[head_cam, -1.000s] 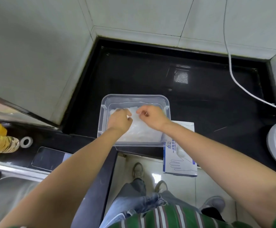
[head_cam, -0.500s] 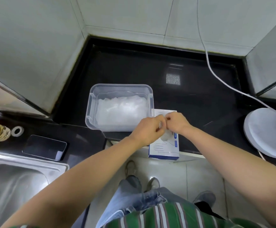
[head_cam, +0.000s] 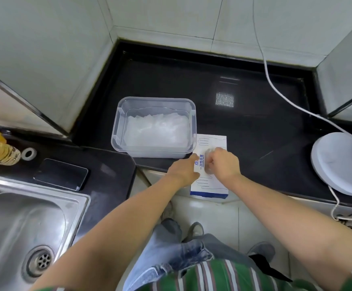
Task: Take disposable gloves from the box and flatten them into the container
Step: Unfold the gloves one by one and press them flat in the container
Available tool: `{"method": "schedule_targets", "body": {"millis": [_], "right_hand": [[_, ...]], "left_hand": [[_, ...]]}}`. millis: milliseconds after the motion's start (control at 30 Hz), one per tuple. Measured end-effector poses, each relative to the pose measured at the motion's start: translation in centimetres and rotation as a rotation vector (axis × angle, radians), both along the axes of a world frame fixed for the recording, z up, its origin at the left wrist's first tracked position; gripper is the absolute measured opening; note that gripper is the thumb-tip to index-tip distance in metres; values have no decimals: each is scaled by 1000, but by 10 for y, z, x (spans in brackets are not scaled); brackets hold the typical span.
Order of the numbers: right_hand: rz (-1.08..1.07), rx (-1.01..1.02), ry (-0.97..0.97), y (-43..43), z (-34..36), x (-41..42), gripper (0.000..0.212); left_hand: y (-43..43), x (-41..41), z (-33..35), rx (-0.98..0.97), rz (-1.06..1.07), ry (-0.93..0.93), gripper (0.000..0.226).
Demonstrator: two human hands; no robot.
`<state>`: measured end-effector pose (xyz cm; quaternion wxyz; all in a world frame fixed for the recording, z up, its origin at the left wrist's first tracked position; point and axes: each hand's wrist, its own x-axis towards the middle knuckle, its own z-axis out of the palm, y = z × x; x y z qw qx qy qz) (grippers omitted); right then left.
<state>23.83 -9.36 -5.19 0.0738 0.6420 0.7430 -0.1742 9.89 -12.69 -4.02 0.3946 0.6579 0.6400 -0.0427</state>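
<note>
- Left hand steadies the box, fingers curled on its left edge; right hand is bunched over the slot, pinching what looks like a glove.
- Box lies under both hands; container sits just beyond the left hand, touching the box, with a pile of gloves inside.
- Glove should be feather-light, limp, clingy film, and likely to tear if yanked.
- Best pinched at the cuff edge and drawn out slowly while the left hand pins the light box.
</note>
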Motion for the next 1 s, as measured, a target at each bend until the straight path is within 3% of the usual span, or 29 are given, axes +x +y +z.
{"method": "schedule_targets", "body": {"millis": [200, 300, 500, 600, 667, 733, 800, 867, 1000], "right_hand": [[-170, -77, 457, 11, -9, 8, 15], [-406, -147, 765, 14, -1, 12, 13], [-846, -87, 1265, 32, 35, 8, 14], [-801, -79, 1349, 43, 55, 5, 13], [-775, -86, 1367, 48, 63, 3, 20], [-763, -78, 1392, 55, 66, 0, 17], [-791, -70, 1426, 60, 69, -5, 17], [-811, -86, 1468, 62, 74, -10, 20], [-664, -218, 1468, 60, 75, -20, 12]], "left_hand": [[1, -2, -5, -33, 8, 17, 79], [4, -4, -8, -9, 13, 44, 82], [7, -2, -7, -10, -30, 56, 76], [10, -2, 3, -53, -49, -6, 68], [13, -1, 17, -86, -15, -134, 49], [16, 1, 33, 43, 2, -252, 27], [22, 0, 49, 312, 51, -293, 21], [31, -7, 60, 491, 233, -360, 23], [55, -33, 70, 401, 713, -544, 17]]}}
